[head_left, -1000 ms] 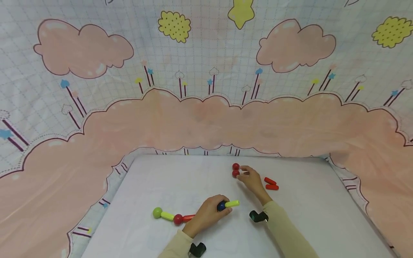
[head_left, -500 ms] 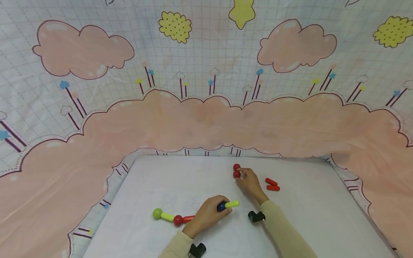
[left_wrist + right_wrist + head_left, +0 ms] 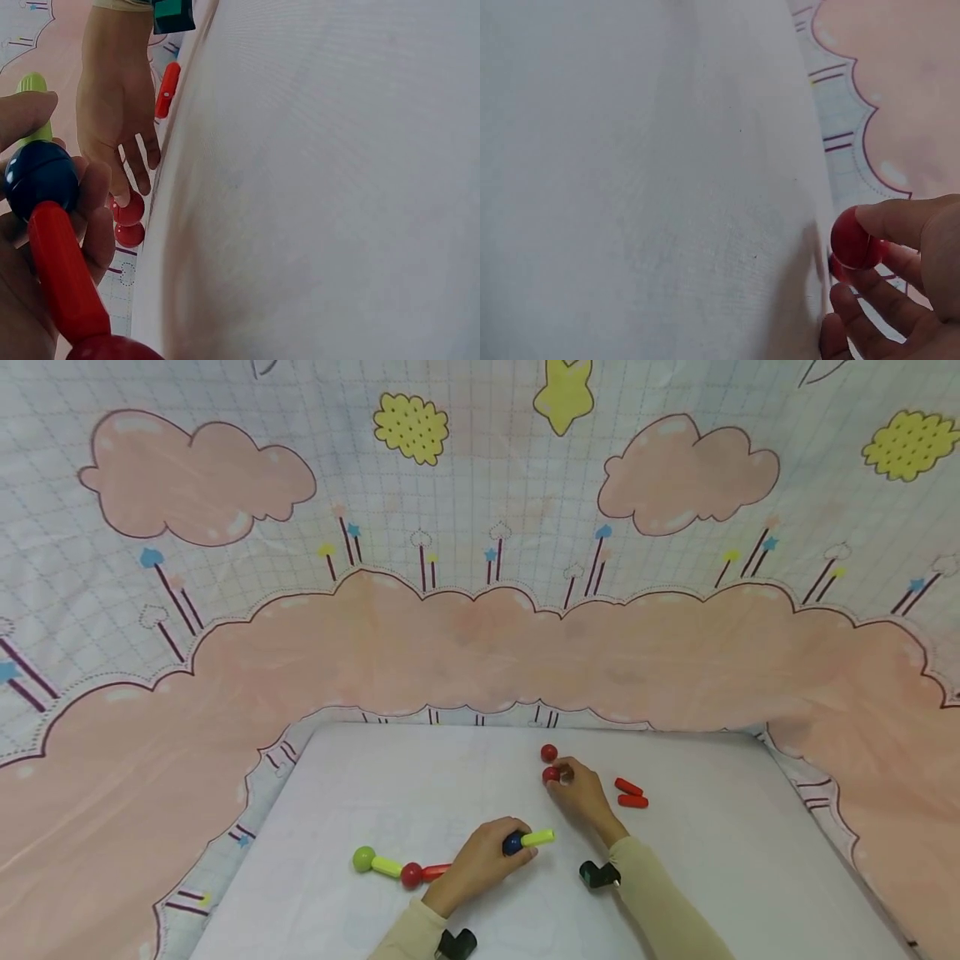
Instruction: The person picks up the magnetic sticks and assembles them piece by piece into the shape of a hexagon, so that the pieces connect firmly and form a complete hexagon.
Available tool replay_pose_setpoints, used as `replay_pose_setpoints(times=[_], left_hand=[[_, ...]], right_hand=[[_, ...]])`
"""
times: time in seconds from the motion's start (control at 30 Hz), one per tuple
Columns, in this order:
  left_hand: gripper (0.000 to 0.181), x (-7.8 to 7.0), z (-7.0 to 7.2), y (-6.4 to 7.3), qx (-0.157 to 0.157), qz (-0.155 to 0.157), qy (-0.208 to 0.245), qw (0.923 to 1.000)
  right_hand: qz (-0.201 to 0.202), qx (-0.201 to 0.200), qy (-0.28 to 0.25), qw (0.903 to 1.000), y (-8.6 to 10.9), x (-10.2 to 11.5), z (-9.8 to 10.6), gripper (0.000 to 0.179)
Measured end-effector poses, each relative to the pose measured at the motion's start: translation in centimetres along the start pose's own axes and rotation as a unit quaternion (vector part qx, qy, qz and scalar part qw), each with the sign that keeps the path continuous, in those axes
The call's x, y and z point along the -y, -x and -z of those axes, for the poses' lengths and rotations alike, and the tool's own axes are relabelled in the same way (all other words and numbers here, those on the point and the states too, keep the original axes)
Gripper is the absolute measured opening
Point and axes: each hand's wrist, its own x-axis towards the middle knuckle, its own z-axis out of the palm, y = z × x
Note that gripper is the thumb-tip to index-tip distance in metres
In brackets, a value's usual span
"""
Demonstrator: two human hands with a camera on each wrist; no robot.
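Note:
My left hand (image 3: 483, 860) grips a joined chain of toy balls and rods near its right end, fingers around the dark blue ball (image 3: 41, 180). A yellow-green rod (image 3: 538, 838) sticks out of that ball, the thumb across it in the left wrist view. From the ball's other side a red rod (image 3: 66, 274) runs to a red ball (image 3: 412, 876), then a second yellow-green rod (image 3: 387, 867) and a green ball (image 3: 363, 859). Farther back, my right hand (image 3: 585, 795) pinches a loose red ball (image 3: 855, 238) between thumb and fingers. Another red ball (image 3: 549, 752) lies just behind it.
Two loose red rods (image 3: 631, 793) lie on the white tabletop (image 3: 405, 777), right of the right hand. A patterned cloth (image 3: 480, 643) with clouds hangs behind the table and along its sides. A small dark camera (image 3: 600, 874) sits at the right wrist.
The right hand has closed thumb and fingers on the nearer red ball and drawn it slightly toward the person, opening a gap to the other ball. The left hand holds still.

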Motion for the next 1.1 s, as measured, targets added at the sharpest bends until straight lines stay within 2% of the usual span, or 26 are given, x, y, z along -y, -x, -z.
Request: replay_pose_setpoints(times=[0.1, 0.3, 0.57, 0.73, 1.1], left_hand=[[0.025, 0.1, 0.0, 0.1, 0.000, 0.003, -0.001, 1.0000], [0.027, 0.2, -0.1, -0.2, 0.000, -0.012, -0.002, 0.9999], [0.025, 0.2, 0.1, 0.1, -0.001, -0.003, -0.004, 1.0000], [0.025, 0.1, 0.3, 0.0, 0.006, 0.009, 0.001, 0.9999], [0.024, 0.2, 0.2, 0.1, 0.010, 0.013, 0.017, 0.9997]], right_hand=[[-0.002, 0.004, -0.011, 0.9999, 0.6, 0.1, 0.2, 0.044], [-0.013, -0.003, -0.025, 0.9996, 2.1, 0.6, 1.3, 0.041], [0.037, -0.007, -0.035, 0.9987, 3.6, 1.2, 2.3, 0.037], [0.048, -0.005, -0.049, 0.9977, 4.4, 1.6, 3.2, 0.036], [0.033, -0.004, -0.070, 0.9970, 6.4, 1.8, 4.5, 0.037]])
